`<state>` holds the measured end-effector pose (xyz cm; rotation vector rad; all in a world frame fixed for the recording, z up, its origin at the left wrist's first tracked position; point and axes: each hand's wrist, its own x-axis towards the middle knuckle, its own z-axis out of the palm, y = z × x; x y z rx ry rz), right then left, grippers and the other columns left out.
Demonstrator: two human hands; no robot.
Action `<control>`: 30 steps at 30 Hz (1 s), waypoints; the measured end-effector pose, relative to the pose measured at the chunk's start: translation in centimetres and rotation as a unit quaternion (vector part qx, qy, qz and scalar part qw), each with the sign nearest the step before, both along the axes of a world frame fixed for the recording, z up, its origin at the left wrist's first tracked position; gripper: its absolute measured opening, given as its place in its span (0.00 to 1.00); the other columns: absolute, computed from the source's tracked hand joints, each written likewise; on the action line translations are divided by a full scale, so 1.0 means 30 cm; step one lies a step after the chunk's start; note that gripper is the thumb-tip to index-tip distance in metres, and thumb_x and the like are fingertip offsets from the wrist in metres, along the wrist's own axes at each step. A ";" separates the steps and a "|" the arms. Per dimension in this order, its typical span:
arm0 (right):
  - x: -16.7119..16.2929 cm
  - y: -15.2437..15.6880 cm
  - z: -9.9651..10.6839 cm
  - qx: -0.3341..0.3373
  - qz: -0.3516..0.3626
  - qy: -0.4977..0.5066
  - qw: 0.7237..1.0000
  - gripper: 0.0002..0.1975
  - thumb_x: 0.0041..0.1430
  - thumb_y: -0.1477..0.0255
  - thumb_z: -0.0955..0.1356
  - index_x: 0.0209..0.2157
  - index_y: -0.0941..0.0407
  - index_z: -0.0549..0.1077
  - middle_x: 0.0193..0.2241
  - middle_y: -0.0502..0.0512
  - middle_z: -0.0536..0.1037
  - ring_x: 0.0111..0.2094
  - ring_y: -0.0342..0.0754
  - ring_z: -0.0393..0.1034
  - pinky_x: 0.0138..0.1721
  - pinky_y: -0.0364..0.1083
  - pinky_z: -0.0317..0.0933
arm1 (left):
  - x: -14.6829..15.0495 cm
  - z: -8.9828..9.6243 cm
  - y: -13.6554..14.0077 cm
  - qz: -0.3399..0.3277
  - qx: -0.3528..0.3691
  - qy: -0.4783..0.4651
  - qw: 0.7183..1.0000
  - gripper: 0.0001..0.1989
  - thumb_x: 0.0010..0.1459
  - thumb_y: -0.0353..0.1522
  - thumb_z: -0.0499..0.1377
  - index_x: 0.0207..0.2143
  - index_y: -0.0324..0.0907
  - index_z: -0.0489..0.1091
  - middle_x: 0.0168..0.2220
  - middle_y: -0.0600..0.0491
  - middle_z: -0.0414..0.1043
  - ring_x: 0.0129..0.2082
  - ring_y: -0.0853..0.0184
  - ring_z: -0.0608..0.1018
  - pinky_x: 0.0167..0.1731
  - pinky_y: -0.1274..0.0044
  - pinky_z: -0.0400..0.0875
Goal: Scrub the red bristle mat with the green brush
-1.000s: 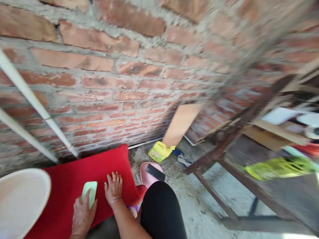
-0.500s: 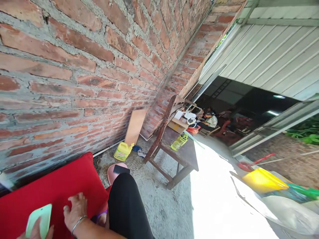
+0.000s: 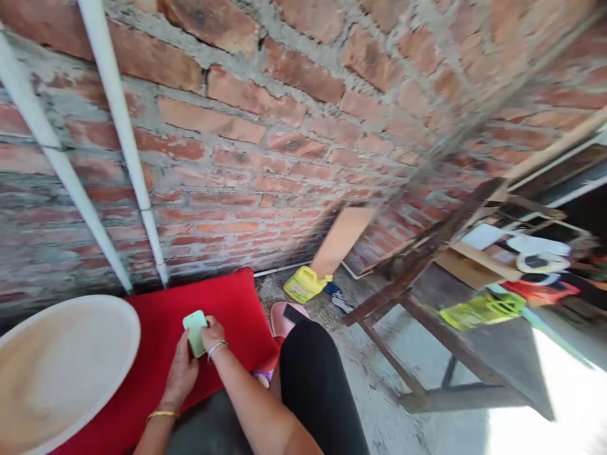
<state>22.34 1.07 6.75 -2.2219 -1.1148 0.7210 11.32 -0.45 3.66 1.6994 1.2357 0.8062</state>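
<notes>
Red cloth beside the brick wall; both bare hands are over it. Pale green case, flat with rounded corners, is held above the cloth between the two hands, its upper end free. Left hand, yellow bracelet at the wrist: grip narrow, holding the case at its lower left side. Right hand, silver bangle on the wrist, has bent fingers touching the right edge; from this angle I cannot tell whether its grip is closed around the case or only resting there. Large white tray, round and pale brown on one side, lies left of the hands, cut off by the view's edge. Behind it, two white pipes run up the wall. Beyond the cloth's far right end, a yellow jug stands on the floor in front of a tan board leaning on the wall. Black-clothed knee right of the arms. Farther right, a wooden chair bears a cardboard box and a yellow-green bottle.
</notes>
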 end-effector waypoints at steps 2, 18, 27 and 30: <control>-0.021 0.009 -0.011 0.001 -0.029 -0.020 0.999 0.21 0.55 0.70 0.63 0.51 0.54 0.70 0.44 0.58 0.75 0.47 0.51 0.68 0.47 0.48 0.61 | -0.003 -0.001 0.002 -0.007 -0.027 0.017 0.999 0.36 0.46 0.25 0.52 0.60 0.44 0.53 0.51 0.49 0.71 0.50 0.64 0.73 0.50 0.70 0.69; 0.157 -0.056 -0.055 -0.053 -0.041 -0.262 0.963 0.26 0.52 0.67 0.67 0.54 0.53 0.69 0.42 0.60 0.69 0.41 0.52 0.65 0.43 0.48 0.58 | -0.174 -0.031 0.125 0.080 0.184 0.390 0.899 0.23 0.63 0.37 0.46 0.57 0.38 0.64 0.61 0.40 0.60 0.60 0.53 0.63 0.57 0.61 0.61; -0.031 0.057 -0.027 -0.050 0.151 -0.228 0.961 0.28 0.54 0.60 0.67 0.57 0.48 0.66 0.47 0.60 0.68 0.45 0.53 0.63 0.48 0.51 0.56 | -0.201 -0.080 0.127 0.023 0.162 0.474 0.865 0.27 0.62 0.40 0.49 0.61 0.41 0.58 0.65 0.41 0.52 0.64 0.54 0.56 0.60 0.59 0.53; 0.117 0.013 -0.026 -0.080 0.097 -0.246 0.961 0.27 0.54 0.61 0.67 0.56 0.49 0.67 0.46 0.60 0.69 0.44 0.53 0.64 0.47 0.50 0.56 | -0.202 -0.079 0.124 0.016 0.155 0.499 0.853 0.28 0.61 0.41 0.50 0.62 0.41 0.57 0.65 0.41 0.51 0.64 0.53 0.55 0.60 0.59 0.53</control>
